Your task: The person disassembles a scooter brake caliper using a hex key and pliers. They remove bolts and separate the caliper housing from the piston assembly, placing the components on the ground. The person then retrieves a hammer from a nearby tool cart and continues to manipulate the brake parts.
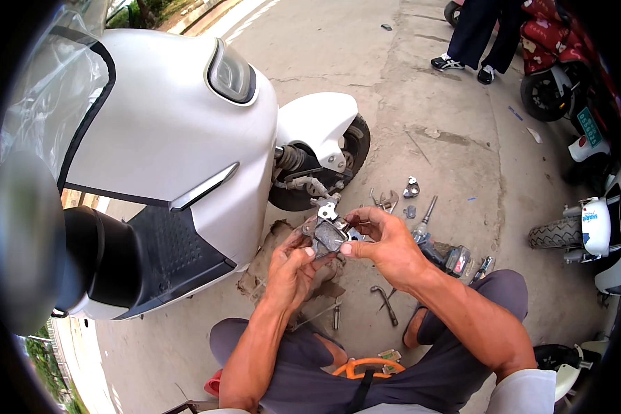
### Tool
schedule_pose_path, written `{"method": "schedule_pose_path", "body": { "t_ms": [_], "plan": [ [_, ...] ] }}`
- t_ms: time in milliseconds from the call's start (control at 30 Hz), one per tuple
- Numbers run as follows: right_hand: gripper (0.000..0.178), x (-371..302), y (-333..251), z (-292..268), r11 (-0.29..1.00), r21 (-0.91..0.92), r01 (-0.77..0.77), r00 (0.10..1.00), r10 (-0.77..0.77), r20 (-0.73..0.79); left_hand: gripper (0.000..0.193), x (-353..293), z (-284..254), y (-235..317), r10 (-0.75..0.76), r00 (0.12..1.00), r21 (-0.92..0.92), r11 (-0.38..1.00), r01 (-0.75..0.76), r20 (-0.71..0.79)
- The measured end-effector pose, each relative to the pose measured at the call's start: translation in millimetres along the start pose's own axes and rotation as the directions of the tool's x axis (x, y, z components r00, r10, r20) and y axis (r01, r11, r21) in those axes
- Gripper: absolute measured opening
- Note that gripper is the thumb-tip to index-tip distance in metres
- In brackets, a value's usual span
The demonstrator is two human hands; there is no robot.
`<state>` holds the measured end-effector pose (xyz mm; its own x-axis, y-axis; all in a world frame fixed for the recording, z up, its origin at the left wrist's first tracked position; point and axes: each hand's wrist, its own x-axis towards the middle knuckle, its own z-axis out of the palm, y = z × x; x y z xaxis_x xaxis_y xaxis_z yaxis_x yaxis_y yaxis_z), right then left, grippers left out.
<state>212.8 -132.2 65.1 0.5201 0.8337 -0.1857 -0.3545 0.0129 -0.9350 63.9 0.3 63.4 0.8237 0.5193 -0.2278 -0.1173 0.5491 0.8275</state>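
Note:
A small grey metal brake caliper [326,210] with a dark, flat brake pad [330,237] showing in it is held up between my hands. My left hand [291,268] grips its lower left side, thumb along the edge. From the right, my right hand [381,238] pinches it, with the thumb against the pad and blackened fingers curled behind. Just beyond sits the front wheel [355,148] of a white scooter [159,117], under its white mudguard [317,121]. Whether the caliper is still joined to the scooter is hidden.
On the concrete lie a cordless power tool [457,259], an adjustable wrench [391,200], a bent socket wrench [385,306] and small metal parts [411,186]. A torn brown sheet [255,283] lies below my hands. Other scooters [593,224] and a standing person [479,34] are at right.

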Motion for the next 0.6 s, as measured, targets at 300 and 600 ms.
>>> {"method": "schedule_pose_path", "body": {
  "t_ms": [300, 600],
  "plan": [
    [0.054, -2, 0, 0, 0.993, 0.115, 0.013, 0.998, -0.021, 0.064, 0.062, -1, -7, 1, -0.033, 0.999, -0.046, 0.998, 0.035, 0.043],
    [0.027, 12, -12, -8, 0.924, 0.156, -0.349, 0.935, 0.331, 0.127, 0.062, -1, -12, 6, -0.063, 0.996, 0.009, 0.998, 0.062, 0.058]
  ]
}}
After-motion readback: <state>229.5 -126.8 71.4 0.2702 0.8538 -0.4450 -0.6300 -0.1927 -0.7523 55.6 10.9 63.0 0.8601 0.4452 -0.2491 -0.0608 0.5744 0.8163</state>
